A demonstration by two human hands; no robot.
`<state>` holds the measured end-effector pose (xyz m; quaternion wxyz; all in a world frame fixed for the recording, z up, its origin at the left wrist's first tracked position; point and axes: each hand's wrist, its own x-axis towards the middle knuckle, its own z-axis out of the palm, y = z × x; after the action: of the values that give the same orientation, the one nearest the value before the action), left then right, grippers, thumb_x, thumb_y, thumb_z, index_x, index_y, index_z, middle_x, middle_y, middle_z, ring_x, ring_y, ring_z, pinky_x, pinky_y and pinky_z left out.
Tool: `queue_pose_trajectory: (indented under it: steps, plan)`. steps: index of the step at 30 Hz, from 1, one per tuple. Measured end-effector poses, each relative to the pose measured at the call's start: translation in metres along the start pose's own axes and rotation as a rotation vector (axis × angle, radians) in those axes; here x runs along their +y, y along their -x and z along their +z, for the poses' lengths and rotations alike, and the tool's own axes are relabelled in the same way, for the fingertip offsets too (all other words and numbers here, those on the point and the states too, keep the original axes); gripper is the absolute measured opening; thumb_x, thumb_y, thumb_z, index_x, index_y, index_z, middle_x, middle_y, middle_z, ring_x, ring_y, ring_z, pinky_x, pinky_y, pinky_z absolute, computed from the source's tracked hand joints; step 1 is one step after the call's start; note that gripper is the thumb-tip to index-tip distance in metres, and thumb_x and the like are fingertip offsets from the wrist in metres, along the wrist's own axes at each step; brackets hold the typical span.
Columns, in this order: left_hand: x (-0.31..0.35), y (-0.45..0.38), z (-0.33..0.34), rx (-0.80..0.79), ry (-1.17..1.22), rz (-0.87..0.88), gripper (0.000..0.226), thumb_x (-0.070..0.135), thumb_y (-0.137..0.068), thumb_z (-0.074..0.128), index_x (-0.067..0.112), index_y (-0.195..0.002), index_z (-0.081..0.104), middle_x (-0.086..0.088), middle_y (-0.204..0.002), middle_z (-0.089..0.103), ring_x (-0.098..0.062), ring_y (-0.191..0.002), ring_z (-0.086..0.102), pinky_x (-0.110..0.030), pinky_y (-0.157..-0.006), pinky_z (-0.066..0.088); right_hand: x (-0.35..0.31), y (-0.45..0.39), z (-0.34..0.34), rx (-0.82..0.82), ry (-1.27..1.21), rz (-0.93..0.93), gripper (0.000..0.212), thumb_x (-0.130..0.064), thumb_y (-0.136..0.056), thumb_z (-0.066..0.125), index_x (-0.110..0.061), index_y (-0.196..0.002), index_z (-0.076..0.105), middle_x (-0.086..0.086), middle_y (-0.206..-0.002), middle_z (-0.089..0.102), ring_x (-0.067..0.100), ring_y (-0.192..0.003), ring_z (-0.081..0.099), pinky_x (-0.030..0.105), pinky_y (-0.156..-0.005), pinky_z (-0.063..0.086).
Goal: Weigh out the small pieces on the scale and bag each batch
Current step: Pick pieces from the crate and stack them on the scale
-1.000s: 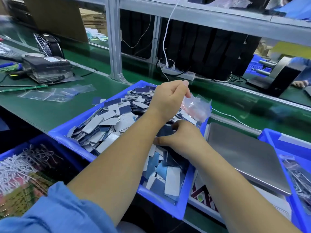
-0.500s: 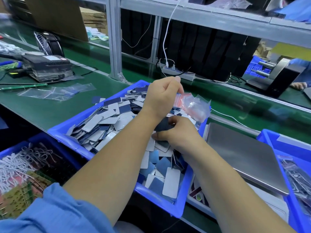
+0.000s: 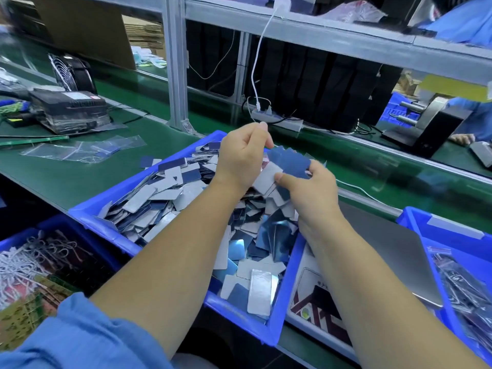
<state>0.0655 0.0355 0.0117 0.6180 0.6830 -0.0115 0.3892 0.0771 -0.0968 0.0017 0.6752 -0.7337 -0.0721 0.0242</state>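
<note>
Our right hand (image 3: pixel 306 187) has lifted a clutch of small pieces (image 3: pixel 288 163) out of the blue bin (image 3: pixel 87 209), pinching them; our left hand (image 3: pixel 242 158) pinches the bag, now mostly hidden. We judge bagging is starting, the scale (image 3: pixel 394 251) bare.

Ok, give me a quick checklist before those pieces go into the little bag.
1. Pieces in hand: ok. The right hand pinches a small stack of pieces above the blue bin.
2. Bag held: cannot tell. The left hand is curled as if pinching something, but the bag is hidden behind the hand and the pieces.
3. Bag mouth open: cannot tell, for the same reason.
4. Spills caught: ok. Both hands are over the bin, so dropped pieces should land back in it.
5. Batch weighed: cannot tell. The scale plate's visible part is bare and no reading shows.
</note>
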Motion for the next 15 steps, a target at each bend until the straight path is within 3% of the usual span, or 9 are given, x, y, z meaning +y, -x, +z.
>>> queue_pose_trajectory:
  steps: [3,6,8,11,15]
  plan:
    - [-0.005,0.0,0.001,-0.102,-0.14,-0.11,0.033,0.035,-0.091,0.045,0.009,-0.075,0.059,0.015,-0.05,0.04,-0.007,-0.052,0.036,-0.025,-0.056,0.034,0.0,-0.006,-0.006,0.049,-0.171,0.074,0.037,-0.015,-0.07,0.08,-0.018,-0.105,0.068,0.01,-0.102,0.074,0.031,-0.087,0.073,0.053,-0.081,0.06]
    - [-0.009,0.001,0.001,-0.193,-0.205,-0.195,0.021,0.041,-0.093,0.046,0.024,-0.085,0.057,0.017,-0.066,0.047,-0.003,-0.059,0.041,-0.03,-0.064,0.036,0.003,-0.011,-0.011,0.086,-0.376,0.17,0.029,-0.003,-0.081,0.076,-0.008,-0.107,0.066,0.017,-0.109,0.073,0.024,-0.078,0.072,0.041,-0.073,0.061]
    - [-0.007,0.002,0.002,-0.277,-0.189,-0.25,0.017,0.046,-0.093,0.048,0.033,-0.098,0.056,0.014,-0.085,0.053,0.002,-0.066,0.048,-0.027,-0.069,0.038,0.002,-0.011,-0.013,0.089,-0.485,0.223,0.031,0.0,-0.085,0.072,-0.006,-0.114,0.065,0.016,-0.11,0.073,0.024,-0.082,0.072,0.041,-0.078,0.061]
    - [-0.005,0.008,0.005,-0.508,-0.116,-0.389,0.045,0.058,-0.085,0.054,0.037,-0.124,0.051,0.008,-0.102,0.058,0.004,-0.075,0.06,-0.025,-0.074,0.048,-0.002,-0.011,-0.018,0.053,-0.625,0.267,0.031,0.004,-0.09,0.063,-0.005,-0.12,0.064,0.018,-0.111,0.073,0.032,-0.095,0.072,0.053,-0.088,0.057]
    - [-0.008,0.012,0.005,-0.632,0.022,-0.444,0.064,0.053,-0.073,0.073,0.045,-0.13,0.044,-0.001,-0.111,0.07,-0.014,-0.099,0.07,-0.031,-0.085,0.059,-0.011,-0.01,-0.035,0.046,-0.703,0.282,0.026,0.004,-0.092,0.062,0.0,-0.117,0.062,0.019,-0.103,0.075,0.034,-0.093,0.073,0.057,-0.077,0.059]
